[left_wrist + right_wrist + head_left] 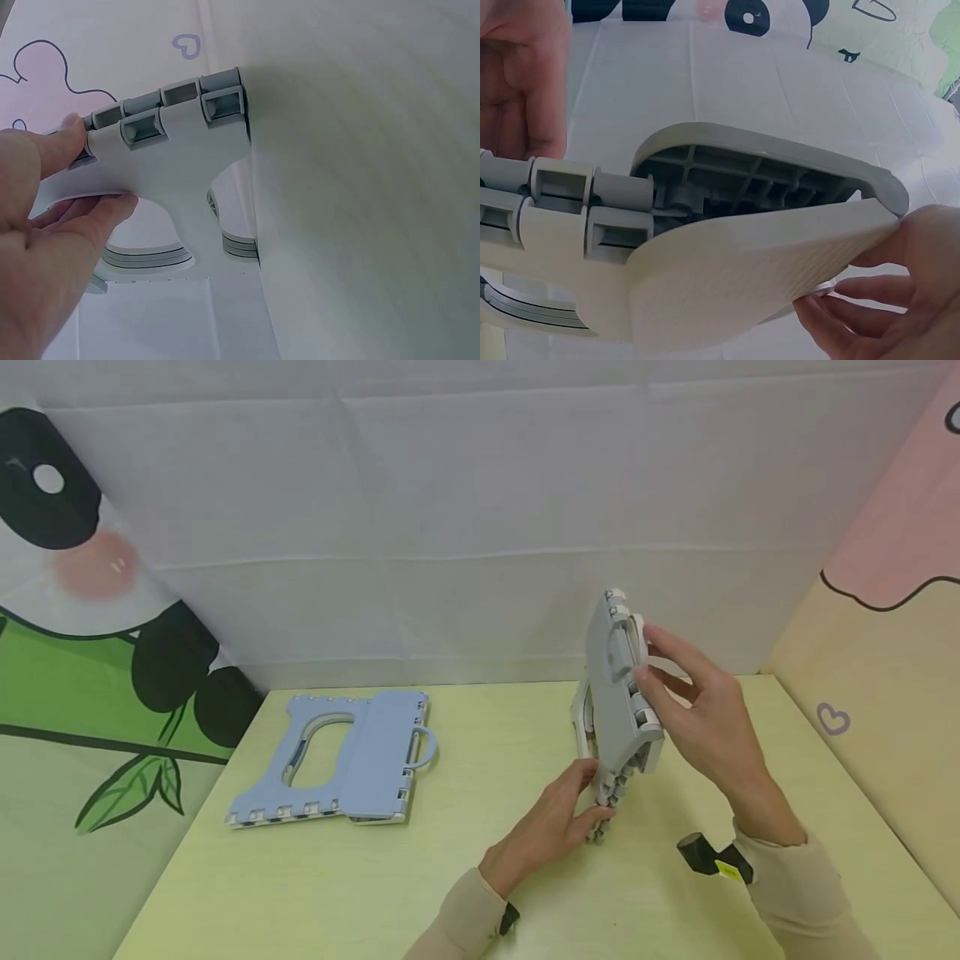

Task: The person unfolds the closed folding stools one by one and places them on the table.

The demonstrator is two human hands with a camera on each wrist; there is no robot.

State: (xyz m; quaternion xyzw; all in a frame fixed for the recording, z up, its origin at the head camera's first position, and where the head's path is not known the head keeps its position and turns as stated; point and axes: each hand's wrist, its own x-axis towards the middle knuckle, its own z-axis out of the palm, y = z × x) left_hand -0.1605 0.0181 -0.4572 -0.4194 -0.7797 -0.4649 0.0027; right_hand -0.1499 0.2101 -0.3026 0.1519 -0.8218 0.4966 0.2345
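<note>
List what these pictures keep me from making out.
Head: the blue folding stool's underside, facing the table.
Head: any print on the yellow label, too small.
Left wrist: part of the grey folding stool, behind the left hand.
Right wrist: much of the left hand, cut off by the picture's edge.

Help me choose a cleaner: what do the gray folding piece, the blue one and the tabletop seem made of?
Gray folding piece: matte, probably molded plastic, judging by its ribbed inside. Blue folding piece: probably the same matte plastic, given similar hinged edges. Tabletop: matte, perhaps laminate, judging by faint streaks; uncertain.
</note>
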